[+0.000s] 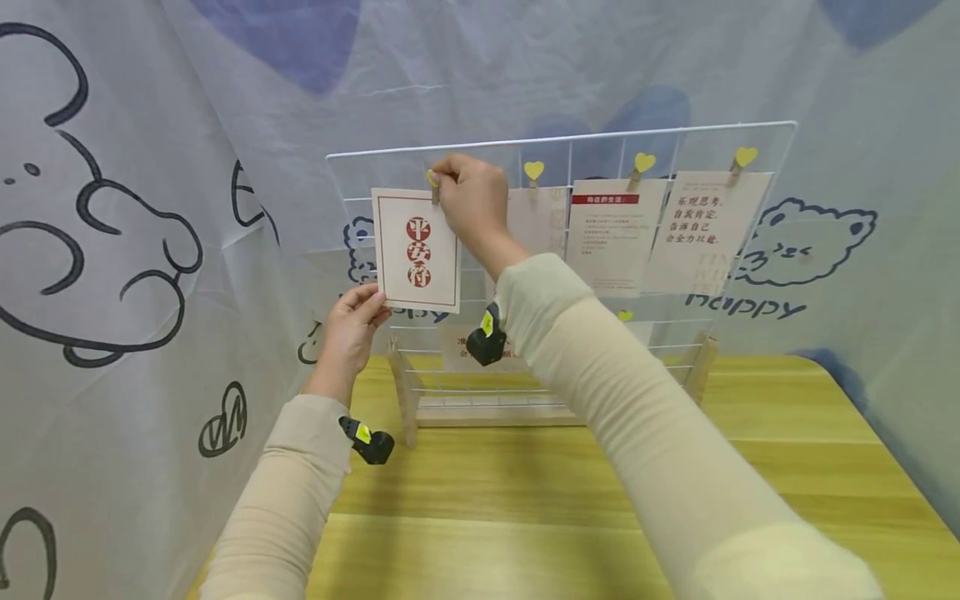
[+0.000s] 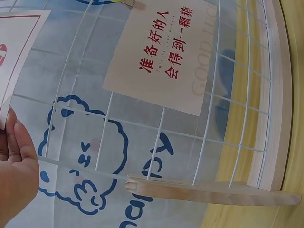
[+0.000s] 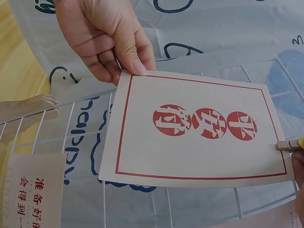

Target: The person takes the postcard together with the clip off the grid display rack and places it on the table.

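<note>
A white card [image 1: 397,250] with a red border and three red discs of characters stands against the upper left of a white wire grid rack [image 1: 570,140]. My left hand [image 1: 352,325] pinches its lower left corner, thumb in front. At the card's top edge my right hand [image 1: 474,200] pinches a small wooden clothespin [image 3: 288,145] with a yellow heart on it. The clothespin's tip lies over the card's edge in the right wrist view. Part of the neighbouring card [image 1: 543,218] is hidden behind my right hand.
Two more cards, one with a red banner [image 1: 615,242] and one with red text [image 1: 705,225], hang to the right on heart clothespins. A lower card [image 2: 161,57] hangs below. Wooden feet [image 1: 405,392] hold the rack on a yellow wood-grain table [image 1: 480,500]; a printed curtain [image 1: 150,333] surrounds it.
</note>
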A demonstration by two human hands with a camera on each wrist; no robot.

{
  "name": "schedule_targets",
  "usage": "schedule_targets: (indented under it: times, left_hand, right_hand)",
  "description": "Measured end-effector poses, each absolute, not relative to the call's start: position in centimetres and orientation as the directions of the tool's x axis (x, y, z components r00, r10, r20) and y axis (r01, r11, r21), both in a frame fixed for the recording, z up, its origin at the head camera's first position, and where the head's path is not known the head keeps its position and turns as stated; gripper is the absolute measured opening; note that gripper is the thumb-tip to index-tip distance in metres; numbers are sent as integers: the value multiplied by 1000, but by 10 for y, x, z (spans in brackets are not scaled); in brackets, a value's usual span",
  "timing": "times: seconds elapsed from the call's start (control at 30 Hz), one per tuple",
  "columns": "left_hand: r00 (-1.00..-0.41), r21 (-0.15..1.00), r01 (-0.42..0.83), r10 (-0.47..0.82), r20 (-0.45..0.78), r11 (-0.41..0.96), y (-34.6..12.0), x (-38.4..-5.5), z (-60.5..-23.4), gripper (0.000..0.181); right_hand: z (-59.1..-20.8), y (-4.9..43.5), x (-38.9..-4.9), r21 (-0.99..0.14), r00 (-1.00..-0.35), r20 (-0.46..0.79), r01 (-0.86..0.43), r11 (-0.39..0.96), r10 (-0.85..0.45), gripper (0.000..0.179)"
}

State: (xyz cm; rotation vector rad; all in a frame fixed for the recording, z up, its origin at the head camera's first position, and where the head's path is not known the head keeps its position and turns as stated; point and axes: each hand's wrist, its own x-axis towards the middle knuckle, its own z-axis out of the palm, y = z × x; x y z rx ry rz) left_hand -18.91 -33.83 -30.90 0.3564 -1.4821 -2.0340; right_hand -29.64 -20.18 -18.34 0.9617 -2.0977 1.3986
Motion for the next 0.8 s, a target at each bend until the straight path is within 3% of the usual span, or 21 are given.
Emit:
schedule_targets:
  times: [0.37, 0.8]
  left_hand:
    - [-767, 937, 311, -623, 151, -156, -339, -191, -309, 21]
    - [-680, 973, 227, -722, 128, -41, -331, -193, -301, 8]
  right_hand:
    - [-187, -203, -296, -573, -617, 737, -787, 228, -277, 9]
    - [-186, -201, -298, -578, -616, 729, -788, 214, -299, 8]
